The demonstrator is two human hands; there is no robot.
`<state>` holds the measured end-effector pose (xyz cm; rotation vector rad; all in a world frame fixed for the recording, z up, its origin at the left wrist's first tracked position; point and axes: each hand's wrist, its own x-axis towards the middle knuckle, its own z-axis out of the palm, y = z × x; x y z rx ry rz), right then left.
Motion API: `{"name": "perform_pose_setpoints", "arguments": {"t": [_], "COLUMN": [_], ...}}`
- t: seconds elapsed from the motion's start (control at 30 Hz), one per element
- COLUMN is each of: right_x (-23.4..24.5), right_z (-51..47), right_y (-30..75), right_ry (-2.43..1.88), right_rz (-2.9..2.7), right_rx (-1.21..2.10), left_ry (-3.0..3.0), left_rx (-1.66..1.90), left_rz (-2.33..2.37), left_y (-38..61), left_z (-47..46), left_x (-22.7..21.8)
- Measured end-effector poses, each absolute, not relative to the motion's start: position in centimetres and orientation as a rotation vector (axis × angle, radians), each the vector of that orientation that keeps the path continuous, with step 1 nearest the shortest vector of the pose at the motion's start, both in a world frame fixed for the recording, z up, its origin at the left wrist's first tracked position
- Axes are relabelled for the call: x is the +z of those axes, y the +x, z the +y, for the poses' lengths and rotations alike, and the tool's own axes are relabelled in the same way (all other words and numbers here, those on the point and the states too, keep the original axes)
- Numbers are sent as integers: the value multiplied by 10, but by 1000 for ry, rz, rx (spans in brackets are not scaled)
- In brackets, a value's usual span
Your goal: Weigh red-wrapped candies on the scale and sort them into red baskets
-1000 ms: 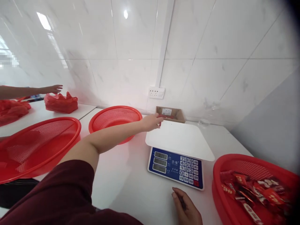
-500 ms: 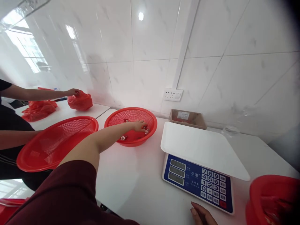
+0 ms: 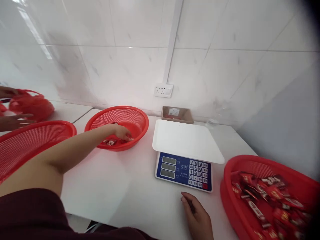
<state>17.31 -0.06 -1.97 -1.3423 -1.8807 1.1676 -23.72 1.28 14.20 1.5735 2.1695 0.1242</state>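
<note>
My left hand point(image 3: 122, 132) reaches down into a red perforated plastic basket point(image 3: 141, 120). Its fingers are bent together on a small wrapped packet point(image 3: 131, 139), mostly hidden by the fingertips. A few more red wrapped packets point(image 3: 110, 142) lie on the basket's bottom beside my wrist. On the white table point(image 3: 120, 190), my right hand point(image 3: 197, 216) rests with curled fingers, thumb and forefinger tips close together, and I see nothing held. Just beyond it stands a digital scale point(image 3: 183, 171) with a bare white pan point(image 3: 185, 138).
At the right stands a second red basket point(image 3: 226, 186) holding many red wrapped packets point(image 3: 275, 196). A cardboard box point(image 3: 190, 116) sits behind the scale. Further left are another red basket point(image 3: 62, 125) and a co-worker's hands point(image 3: 15, 121) at a red plastic bag point(image 3: 37, 105).
My view has swung right and down, bringing the packet-filled basket into sight. My left hand has sunk lower onto the packets. The co-worker's second hand has come up to the red bag.
</note>
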Motion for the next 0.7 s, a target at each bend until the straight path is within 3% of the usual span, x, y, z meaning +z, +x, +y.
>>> {"name": "perform_pose_setpoints", "arguments": {"t": [0.13,0.23,0.3,0.4,0.53,0.7], "right_x": [-14,-6,10,52,116,141], "right_z": [0,-2,-7,-18,-18,23], "right_y": [168,165,165,176,209,267], "right_ry": [-1341,-1301,-1259,-1160,-1275,-1788], "right_rz": [-1909,-1971,-2047,-2196,-2198,-2121], "right_rx": [1130,1097,1112,1211,1089,817], "left_ry": [1659,1686,1866,1846,1156,634], "left_rx": [183,862,1118,933,638,624], "left_rz": [2295,2442,2083,1321,738,449], "left_y": [-221,-172,-129,-68,-22,-23], "left_z": [-22,-45,-55,-55,-39,-28], "left_x": [162,151,130,90,48,18]}}
